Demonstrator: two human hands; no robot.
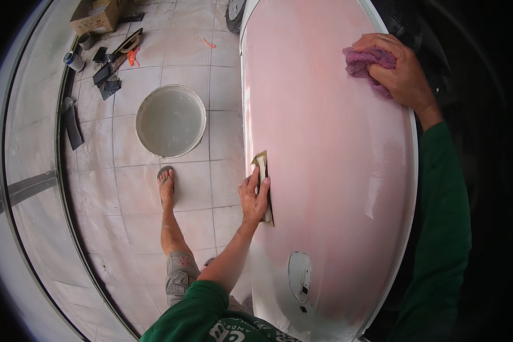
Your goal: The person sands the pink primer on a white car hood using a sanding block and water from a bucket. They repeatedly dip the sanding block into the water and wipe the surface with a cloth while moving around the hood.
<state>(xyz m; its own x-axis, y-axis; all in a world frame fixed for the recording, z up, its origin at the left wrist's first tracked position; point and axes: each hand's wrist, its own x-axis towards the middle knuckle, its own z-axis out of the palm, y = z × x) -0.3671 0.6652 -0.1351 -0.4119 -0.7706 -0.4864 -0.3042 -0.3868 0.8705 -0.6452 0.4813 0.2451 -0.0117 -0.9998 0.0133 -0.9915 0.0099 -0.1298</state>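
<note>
Round white plastic bucket of cloudy water stands on the tiled floor beside the pink-primed car door panel. Left hand presses tan sandpaper sheet flat near the panel's left edge. Right hand grip closed on purple rag at the right edge.

Left hand sands panel — right hand holds rag

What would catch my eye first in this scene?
The big pink panel filling the middle and right. The left hand presses a sheet of sandpaper to its left edge; the right hand holds a purple cloth at its top right. A white bucket stands on the tiled floor.
</note>
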